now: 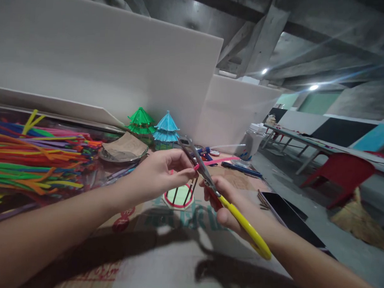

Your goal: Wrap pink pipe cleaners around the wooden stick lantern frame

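My left hand pinches a pink pipe cleaner near one end, and the rest of it stretches off to the right. Scissors with yellow handles are gripped in my right hand, their blades pointing up and away. The pink strip lies across the blades close to my left fingertips. Below and behind both hands stands a small round base, pale green with a pink rim and thin dark upright sticks. My left hand partly hides it.
Bundles of colourful pipe cleaners fill the left side. Behind are a green paper-like roof model, a blue one and a bowl with cardboard on it. A blue glue gun and a dark phone-like slab lie rightward.
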The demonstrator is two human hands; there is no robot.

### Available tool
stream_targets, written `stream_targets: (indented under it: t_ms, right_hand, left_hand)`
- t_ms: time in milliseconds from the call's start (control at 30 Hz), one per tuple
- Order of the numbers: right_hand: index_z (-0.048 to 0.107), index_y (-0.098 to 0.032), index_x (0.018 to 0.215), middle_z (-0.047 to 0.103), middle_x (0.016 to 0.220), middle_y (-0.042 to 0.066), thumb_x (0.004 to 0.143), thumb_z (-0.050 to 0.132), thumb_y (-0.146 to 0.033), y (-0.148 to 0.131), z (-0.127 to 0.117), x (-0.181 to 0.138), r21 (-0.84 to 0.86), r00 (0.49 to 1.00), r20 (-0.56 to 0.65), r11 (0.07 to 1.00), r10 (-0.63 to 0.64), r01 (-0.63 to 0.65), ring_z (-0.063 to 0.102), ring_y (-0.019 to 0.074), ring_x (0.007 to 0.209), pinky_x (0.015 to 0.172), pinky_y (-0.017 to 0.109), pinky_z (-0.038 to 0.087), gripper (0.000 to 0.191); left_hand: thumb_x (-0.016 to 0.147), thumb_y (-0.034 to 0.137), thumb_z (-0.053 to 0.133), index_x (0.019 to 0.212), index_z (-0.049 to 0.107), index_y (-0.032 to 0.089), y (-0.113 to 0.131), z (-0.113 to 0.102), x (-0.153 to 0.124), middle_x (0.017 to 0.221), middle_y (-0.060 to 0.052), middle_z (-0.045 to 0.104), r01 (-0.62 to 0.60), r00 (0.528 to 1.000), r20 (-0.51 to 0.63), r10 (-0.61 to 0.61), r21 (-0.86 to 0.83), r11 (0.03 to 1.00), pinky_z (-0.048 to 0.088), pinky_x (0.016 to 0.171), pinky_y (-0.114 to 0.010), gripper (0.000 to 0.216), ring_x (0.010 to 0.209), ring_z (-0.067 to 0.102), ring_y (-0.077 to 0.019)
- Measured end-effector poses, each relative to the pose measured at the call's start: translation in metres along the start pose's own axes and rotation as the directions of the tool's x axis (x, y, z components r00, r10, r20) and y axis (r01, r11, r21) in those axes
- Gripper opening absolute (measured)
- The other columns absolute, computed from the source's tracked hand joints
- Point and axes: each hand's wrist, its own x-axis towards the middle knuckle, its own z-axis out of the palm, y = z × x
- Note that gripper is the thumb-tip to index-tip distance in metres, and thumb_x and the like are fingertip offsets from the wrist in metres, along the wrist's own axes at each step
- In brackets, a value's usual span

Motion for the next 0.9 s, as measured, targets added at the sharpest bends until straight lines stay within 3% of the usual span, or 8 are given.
stream_targets:
  t_ms: [433, 767, 900]
  right_hand:
    - [0.050, -0.023, 0.134, 0.055, 0.107, 0.005, 0.074, 0.066, -0.089, 0.009, -0.003, -0.003, -0.018, 0.998, 0.020, 0.998, 0.064, -0.064, 0.048, 0.0185, 0.089, 0.079, 0.032, 0.045, 0.090]
    - [0.057, -0.024, 0.111, 0.048, 0.085, -0.002, 0.064, 0.069, -0.094, 0.028, 0.003, 0.006, -0.021, 0.973, -0.227, 0.999, 0.032, -0.038, 0.041, 0.0146, 0.071, 0.060, 0.028, 0.037, 0.085]
    - [0.057, -0.023, 0.111, 0.051, 0.081, -0.002, 0.073, 0.066, -0.090, 0.030, -0.017, 0.017, -0.180, 0.944, -0.329, 0.982, -0.011, -0.051, 0.045, 0.0160, 0.069, 0.062, 0.029, 0.038, 0.078]
  left_hand:
    - [0.088, 0.047, 0.073, 0.082, 0.066, 0.017, 0.002, -0.001, 0.000, 0.079, -0.003, 0.072, -0.015, 1.000, 0.014, 0.015, 0.030, 0.999, 0.050, 0.062, -0.025, 0.032, 0.071, 0.062, -0.0135]
    - [0.088, 0.041, 0.071, 0.090, 0.070, 0.017, 0.004, -0.001, 0.001, 0.086, -0.003, 0.076, -0.008, 1.000, 0.008, 0.007, 0.056, 0.998, 0.055, 0.071, -0.026, 0.023, 0.079, 0.068, -0.0153]
    - [0.090, 0.040, 0.071, 0.088, 0.071, 0.018, 0.006, -0.009, 0.006, 0.084, -0.001, 0.075, -0.017, 0.998, -0.063, 0.026, 0.135, 0.991, 0.053, 0.069, -0.022, 0.022, 0.077, 0.069, -0.0129]
